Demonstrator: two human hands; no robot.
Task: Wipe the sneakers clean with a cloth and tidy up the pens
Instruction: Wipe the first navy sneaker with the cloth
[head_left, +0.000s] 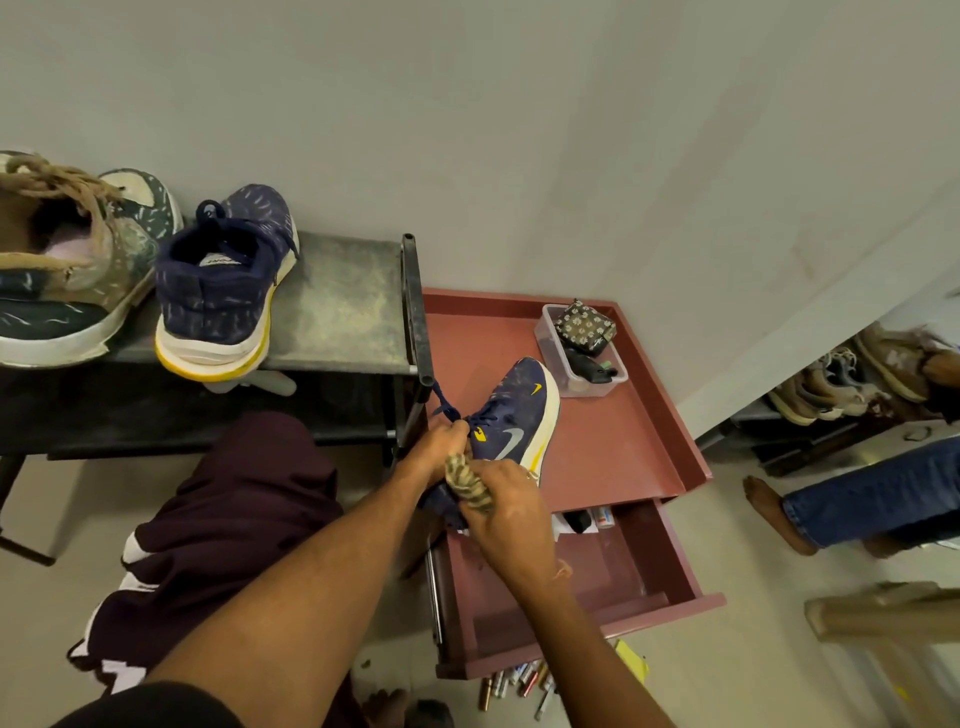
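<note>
Item 1: navy sneaker (519, 410) with yellow-edged sole, lying on the red surface (623, 452), toe towards the wall.
Item 2: left hand (435, 451), fingers curled around the sneaker's lace area at the near end.
Item 3: right hand (506, 514), clenched around a bunched striped cloth (469, 486), which is pressed against the sneaker's heel end.
Item 4: second navy sneaker (228, 283), standing on the dark rack (343, 306) to the left, heel towards the camera.
Item 5: green and tan sneaker (67, 260), just beside it on the same rack.
Item 6: pens (519, 680), a loose cluster on the floor below the open drawer (670, 561).
Item 7: clear box (597, 387), at the surface's far corner, holding a patterned pouch (584, 325).
</note>
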